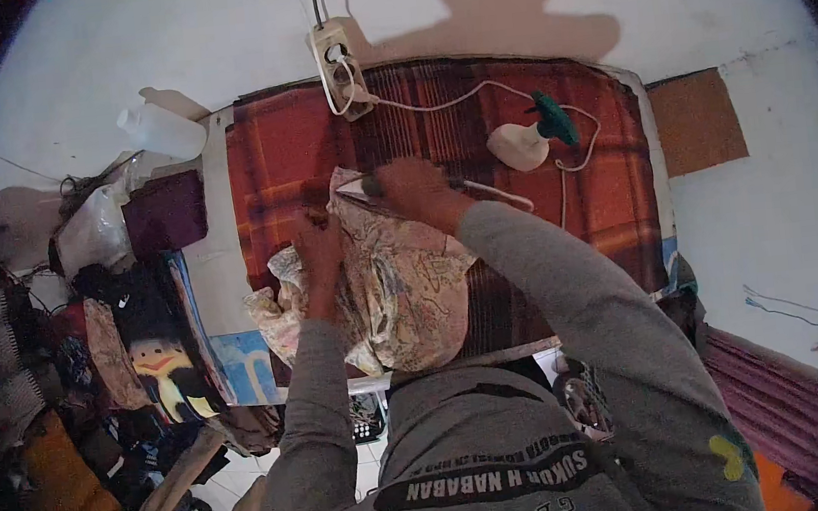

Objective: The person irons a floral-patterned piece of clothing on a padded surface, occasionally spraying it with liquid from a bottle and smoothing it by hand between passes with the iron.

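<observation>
A patterned, light-coloured garment lies crumpled on a red and dark plaid blanket that covers the table before me. In my right hand is the handle of a clothes iron, whose pale pointed tip rests at the garment's far edge. My left hand is at the cloth's left part, close to the iron's tip; whether its fingers grip the cloth is hidden in shadow. A white cord comes out behind the iron. Further back right lies a spray bottle with a dark green head.
A power strip with plugs hangs at the table's back edge, its white cord crossing the blanket. At left are a translucent plastic jug, a dark purple folded cloth and piled clothes. Brown cardboard is at right.
</observation>
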The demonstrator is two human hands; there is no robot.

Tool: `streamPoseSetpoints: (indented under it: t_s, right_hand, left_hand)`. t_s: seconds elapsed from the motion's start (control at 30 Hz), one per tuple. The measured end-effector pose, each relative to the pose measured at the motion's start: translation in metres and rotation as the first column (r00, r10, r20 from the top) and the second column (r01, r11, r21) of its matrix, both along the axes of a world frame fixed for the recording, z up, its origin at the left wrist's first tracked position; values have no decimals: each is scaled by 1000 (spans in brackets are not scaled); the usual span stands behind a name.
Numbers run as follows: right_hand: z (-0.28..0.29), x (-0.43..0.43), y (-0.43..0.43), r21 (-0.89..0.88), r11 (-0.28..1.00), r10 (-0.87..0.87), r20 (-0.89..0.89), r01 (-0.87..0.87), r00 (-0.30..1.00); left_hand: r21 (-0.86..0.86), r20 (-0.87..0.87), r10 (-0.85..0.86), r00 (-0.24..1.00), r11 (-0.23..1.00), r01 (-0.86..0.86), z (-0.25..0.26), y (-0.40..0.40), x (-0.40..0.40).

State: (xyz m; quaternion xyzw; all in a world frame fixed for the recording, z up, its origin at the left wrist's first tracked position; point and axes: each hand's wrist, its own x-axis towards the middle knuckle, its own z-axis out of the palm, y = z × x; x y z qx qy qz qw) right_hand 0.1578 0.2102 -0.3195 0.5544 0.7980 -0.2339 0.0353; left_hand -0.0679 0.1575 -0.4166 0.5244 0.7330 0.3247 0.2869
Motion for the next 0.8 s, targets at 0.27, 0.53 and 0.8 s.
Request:
streamPoseSetpoints:
  t_s: [0.27, 0.53, 0.8]
  right_hand:
    - [16, 103, -66, 25, 992, -128, 137, 125, 982]
    - [23, 236, -199, 79, 949, -313, 128, 305, 941]
    - [18, 378, -281, 373, 837, -472, 123, 401, 873]
  left_hand:
    - [-30, -106, -81, 991, 996, 78, -2, 10, 0]
    - [-168, -179, -363, 915, 927, 335, 29, 18, 18]
    - [247, 337, -459, 822, 886, 393, 175, -96, 52]
